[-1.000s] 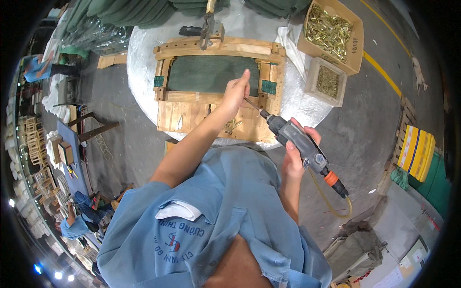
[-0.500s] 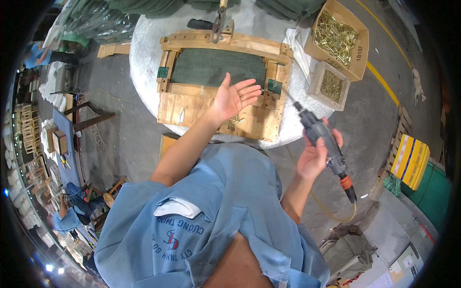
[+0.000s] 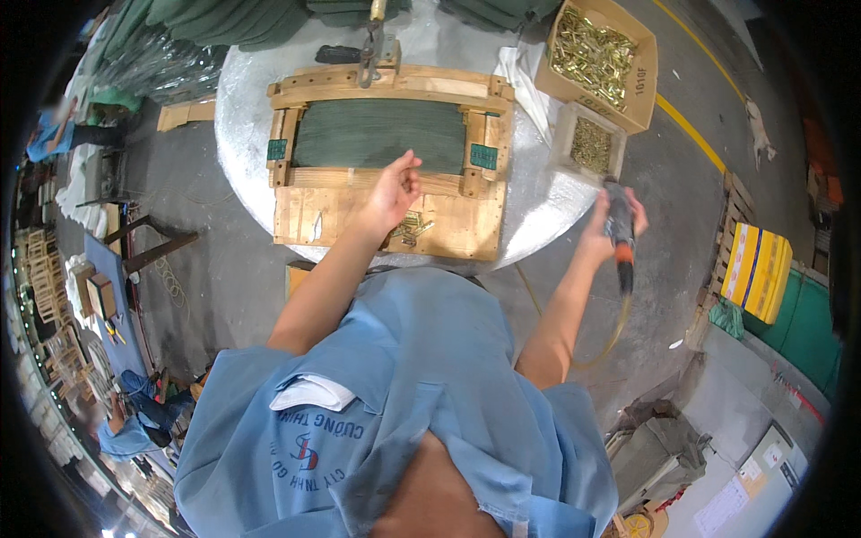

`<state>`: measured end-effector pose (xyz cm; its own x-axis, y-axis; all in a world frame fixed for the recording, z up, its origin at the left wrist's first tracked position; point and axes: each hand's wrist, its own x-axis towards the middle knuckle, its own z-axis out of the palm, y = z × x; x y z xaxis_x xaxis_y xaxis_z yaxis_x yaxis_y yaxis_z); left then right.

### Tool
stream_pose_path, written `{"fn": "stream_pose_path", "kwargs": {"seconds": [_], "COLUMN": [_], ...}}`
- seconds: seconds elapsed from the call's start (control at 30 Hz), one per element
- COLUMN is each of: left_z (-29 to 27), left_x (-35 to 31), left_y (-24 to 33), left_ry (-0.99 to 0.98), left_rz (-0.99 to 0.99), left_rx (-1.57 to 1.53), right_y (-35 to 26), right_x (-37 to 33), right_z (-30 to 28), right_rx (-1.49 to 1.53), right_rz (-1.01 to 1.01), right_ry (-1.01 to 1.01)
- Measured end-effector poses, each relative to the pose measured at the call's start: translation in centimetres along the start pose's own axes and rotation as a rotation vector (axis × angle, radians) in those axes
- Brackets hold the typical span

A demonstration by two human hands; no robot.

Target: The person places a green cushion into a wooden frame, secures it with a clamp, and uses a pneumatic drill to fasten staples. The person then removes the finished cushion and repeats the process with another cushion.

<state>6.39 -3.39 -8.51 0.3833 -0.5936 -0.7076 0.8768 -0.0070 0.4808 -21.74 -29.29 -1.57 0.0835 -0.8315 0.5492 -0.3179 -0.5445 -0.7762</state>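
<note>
My left hand is raised above the near rail of a wooden jig, its fingers curled in; whatever they hold, if anything, is hidden. A dark green board lies inside the jig. Several loose brass-coloured metal pieces are on the jig's plywood base beside my left wrist. My right hand is wrapped round a black air screwdriver with an orange collar. Its front end points away from me, at the near edge of a small bin of screws; the bit cannot be made out.
Behind the bin stands a cardboard box of brass-coloured pieces. A metal clamp sits at the jig's far rail. A yellowish hose trails from the screwdriver. Stacked green boards lie at the far left. Two people are off to the left.
My left hand has gone from spread fingers to curled ones. My right hand has swung the screwdriver from beside the jig towards the screw bin. The view has shifted slightly.
</note>
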Motion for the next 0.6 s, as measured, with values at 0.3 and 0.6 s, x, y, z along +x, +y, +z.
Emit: {"fn": "stream_pose_path", "kwargs": {"seconds": [0.3, 0.6], "left_z": [3.5, 5.0], "left_x": [-1.1, 1.5], "left_y": [-1.8, -4.1], "left_ry": [0.017, -0.004], "left_rz": [0.601, 0.620], "left_rx": [1.368, 1.609], "right_y": [-4.8, -7.8], "right_x": [-4.0, -4.3], "right_z": [0.0, -1.4], "right_rx": [0.045, 0.361], "right_rz": [0.094, 0.305], "right_ry": [0.045, 0.099]}}
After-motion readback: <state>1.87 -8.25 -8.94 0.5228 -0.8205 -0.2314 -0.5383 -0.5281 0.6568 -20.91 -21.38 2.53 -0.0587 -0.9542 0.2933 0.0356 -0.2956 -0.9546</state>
